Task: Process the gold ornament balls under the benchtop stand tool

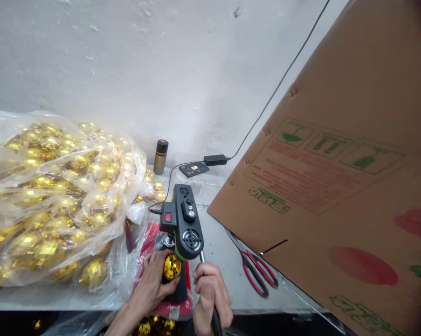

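The left hand (157, 277) grips a gold faceted ball (172, 267) beside the black device (188, 223), near the bench's (227, 280) front edge, apparently to steady it. The right hand (212, 296) closes round the handle (216, 322), likely for leverage. Red-handled scissors (257, 273) lie right, just beside the carton (322, 186).

1 pale, marked wall (126, 60) rises behind a grey tabletop (220, 242).

A small workshop or packing place: a bulging bag of gold ornaments (49, 200), a large printed carton (322, 154) and red-handled scissors (257, 273) crowd the bench (224, 261).
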`<state>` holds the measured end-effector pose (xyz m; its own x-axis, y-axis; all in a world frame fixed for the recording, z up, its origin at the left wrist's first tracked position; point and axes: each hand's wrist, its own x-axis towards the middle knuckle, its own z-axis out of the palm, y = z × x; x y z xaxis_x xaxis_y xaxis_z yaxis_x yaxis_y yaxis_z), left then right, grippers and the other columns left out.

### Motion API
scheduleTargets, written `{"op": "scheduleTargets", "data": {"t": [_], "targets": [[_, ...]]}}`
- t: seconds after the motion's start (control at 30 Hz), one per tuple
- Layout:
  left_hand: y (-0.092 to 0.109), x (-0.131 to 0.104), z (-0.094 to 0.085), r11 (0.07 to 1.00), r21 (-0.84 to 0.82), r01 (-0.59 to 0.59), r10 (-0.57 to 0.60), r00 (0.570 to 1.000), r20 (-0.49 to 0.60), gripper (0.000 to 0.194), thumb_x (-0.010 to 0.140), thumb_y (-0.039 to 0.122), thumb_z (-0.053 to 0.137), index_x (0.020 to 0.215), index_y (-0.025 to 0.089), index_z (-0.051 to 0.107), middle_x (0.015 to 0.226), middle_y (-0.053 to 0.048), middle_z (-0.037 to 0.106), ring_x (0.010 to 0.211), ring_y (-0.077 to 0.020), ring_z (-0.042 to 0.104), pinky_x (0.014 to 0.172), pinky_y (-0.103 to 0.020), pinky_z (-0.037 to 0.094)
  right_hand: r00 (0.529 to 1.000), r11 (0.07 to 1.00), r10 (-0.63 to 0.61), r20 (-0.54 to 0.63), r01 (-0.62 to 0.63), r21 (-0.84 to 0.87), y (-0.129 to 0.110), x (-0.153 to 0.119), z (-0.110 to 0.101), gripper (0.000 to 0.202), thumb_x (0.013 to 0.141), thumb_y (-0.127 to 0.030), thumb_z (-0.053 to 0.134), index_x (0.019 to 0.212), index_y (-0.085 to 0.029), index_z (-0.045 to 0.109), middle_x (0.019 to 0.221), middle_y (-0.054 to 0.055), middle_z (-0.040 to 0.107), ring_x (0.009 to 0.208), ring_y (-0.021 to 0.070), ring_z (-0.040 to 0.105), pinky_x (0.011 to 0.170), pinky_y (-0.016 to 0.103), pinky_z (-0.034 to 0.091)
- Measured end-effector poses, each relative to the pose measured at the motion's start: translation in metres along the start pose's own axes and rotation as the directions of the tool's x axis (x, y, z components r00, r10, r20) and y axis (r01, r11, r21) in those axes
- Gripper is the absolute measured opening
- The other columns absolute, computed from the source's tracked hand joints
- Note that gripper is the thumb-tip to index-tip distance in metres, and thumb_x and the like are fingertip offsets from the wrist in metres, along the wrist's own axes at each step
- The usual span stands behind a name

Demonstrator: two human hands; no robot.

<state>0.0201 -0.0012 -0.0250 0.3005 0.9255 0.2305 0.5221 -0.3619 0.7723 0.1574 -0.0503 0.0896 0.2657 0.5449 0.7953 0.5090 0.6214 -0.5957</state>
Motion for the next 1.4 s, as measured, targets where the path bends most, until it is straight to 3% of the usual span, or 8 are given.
{"op": "scheduleTargets", "data": {"t": [0.43,0.77,1.07,1.23,1.4], "targets": [[0.0,-0.002,0.001,1.0,0.003,0.014,-0.014,1.0,-0.008,0.05,0.081,0.029,0.071,0.129,0.02,0.068,0.116,-0.014,0.076,0.111,-0.0365,0.068,0.104,-0.056,0.053,0.995,0.999,0.022,-0.094,-0.026,-0.039,0.003,-0.006,0.006,0.039,0.111,-0.025,0.044,0.073,-0.024,0.054,0.072,-0.003,0.059,0.063,0.0143,0.055,0.08,0.035,0.05],[-0.001,-0.001,0.003,1.0,0.005,0.006,-0.006,1.0,0.004,0.051,0.081,0.027,0.07,0.131,0.019,0.065,0.119,-0.015,0.075,0.114,-0.0379,0.067,0.106,-0.059,0.051,0.996,0.998,0.033,-0.083,-0.037,-0.047,0.006,-0.011,0.005,0.037,0.112,-0.027,0.043,0.077,-0.026,0.054,0.073,-0.004,0.061,0.064,0.015,0.054,0.089,0.038,0.052],[-0.001,-0.001,0.006,1.0,-0.01,0.012,-0.012,0.999,-0.035,0.052,0.08,0.029,0.072,0.131,0.022,0.066,0.119,-0.013,0.076,0.114,-0.0374,0.068,0.107,-0.058,0.052,0.996,0.996,-0.042,-0.08,0.035,-0.08,0.011,-0.009,0.008,0.04,0.112,-0.022,0.039,0.073,-0.025,0.05,0.072,-0.004,0.058,0.062,0.0137,0.053,0.085,0.033,0.052],[0.001,0.001,0.002,0.998,-0.04,0.038,-0.039,0.999,-0.021,0.052,0.08,0.03,0.072,0.131,0.021,0.067,0.121,-0.014,0.076,0.116,-0.0383,0.068,0.107,-0.059,0.051,0.996,0.993,-0.064,-0.066,0.057,-0.103,0.015,-0.008,0.009,0.042,0.112,-0.024,0.039,0.072,-0.024,0.051,0.07,-0.004,0.058,0.062,0.014,0.054,0.088,0.037,0.053],[0.005,0.005,-0.005,0.999,-0.04,0.036,-0.035,0.999,0.021,0.05,0.082,0.031,0.071,0.131,0.02,0.068,0.123,-0.015,0.076,0.118,-0.0391,0.068,0.107,-0.061,0.051,0.995,0.996,-0.062,-0.073,0.057,-0.074,0.015,-0.008,0.01,0.04,0.112,-0.022,0.035,0.074,-0.024,0.047,0.071,-0.004,0.056,0.063,0.013,0.054,0.071,0.03,0.049]]}}
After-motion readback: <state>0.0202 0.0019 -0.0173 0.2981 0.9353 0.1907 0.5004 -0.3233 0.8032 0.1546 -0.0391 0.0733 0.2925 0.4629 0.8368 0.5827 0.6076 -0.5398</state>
